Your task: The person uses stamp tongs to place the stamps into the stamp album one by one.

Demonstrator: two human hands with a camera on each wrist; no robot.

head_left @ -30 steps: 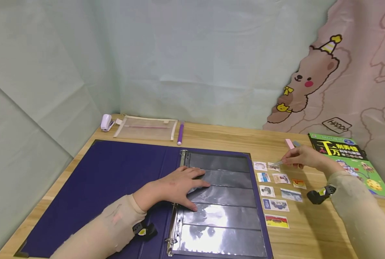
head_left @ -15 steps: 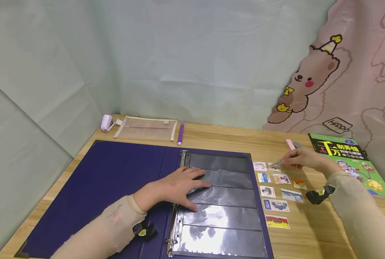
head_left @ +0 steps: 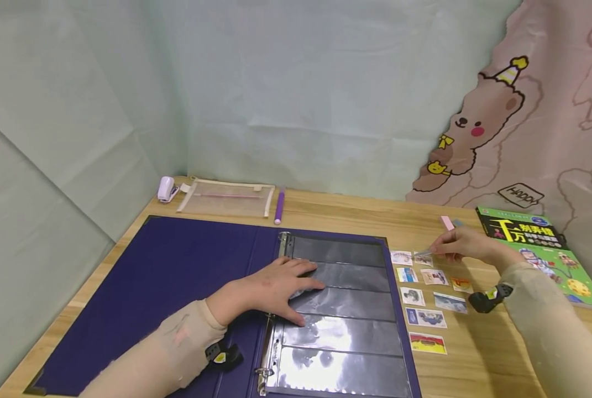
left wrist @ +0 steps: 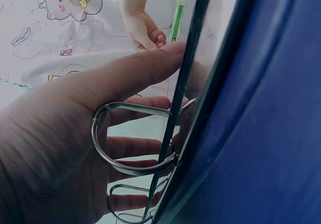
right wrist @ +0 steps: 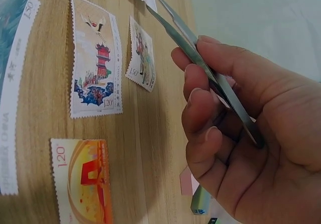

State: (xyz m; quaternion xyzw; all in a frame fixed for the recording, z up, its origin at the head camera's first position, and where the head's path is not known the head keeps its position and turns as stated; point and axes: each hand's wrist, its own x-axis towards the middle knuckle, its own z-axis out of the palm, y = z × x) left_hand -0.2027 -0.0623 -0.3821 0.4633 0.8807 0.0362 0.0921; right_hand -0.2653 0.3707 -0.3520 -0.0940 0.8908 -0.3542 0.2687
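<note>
While the left hand [head_left: 271,287] lies spread over the page [head_left: 345,301], the right hand [head_left: 467,243] pinches tweezers [right wrist: 189,52], maybe picking a stamp [head_left: 401,257] beyond: squeeze softly.

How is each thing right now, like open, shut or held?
Binder, open and flat.
Pocket page, face up, shiny with glare.
Stamps, loose outside the binder.
Tweezers, held, prongs slightly apart.
Book, closed.
Pouch, flat; can't tell if shut.
Purple pen, lying down.
Left grip, fingers spread over the pocket page.
Right grip, pinching the tweezers.
</note>
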